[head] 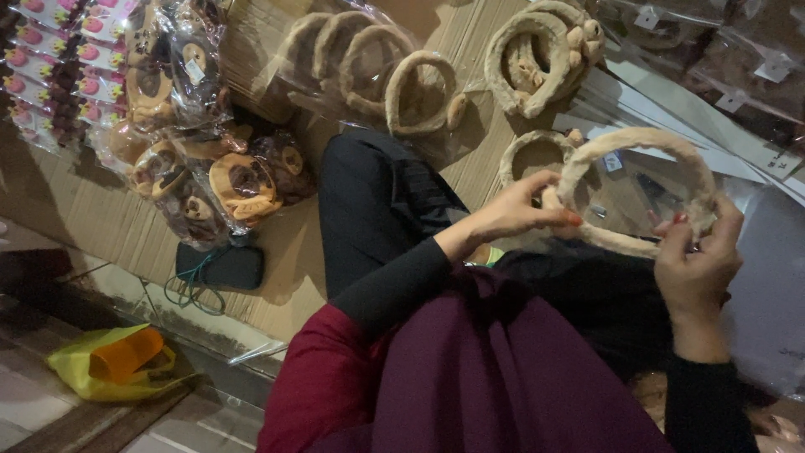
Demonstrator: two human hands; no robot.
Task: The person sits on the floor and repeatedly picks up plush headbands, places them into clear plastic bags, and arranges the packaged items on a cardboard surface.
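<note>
Both hands grip one beige plush hoop-shaped headband (639,141), held over the lap at about 2 o'clock in view.

The left hand (513,211) pinches the band's left end between closed fingertips; the right hand (698,262) curls shut on its right side. Judged as the handling step of one piece; the next move calls for steady hold. More plush headbands in clear bags (369,71) lie at 12 o'clock on cardboard sheets (92,218).

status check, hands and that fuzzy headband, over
Left hand and right hand both grip the beige plush headband. Held above lap. Nothing in the way.
</note>
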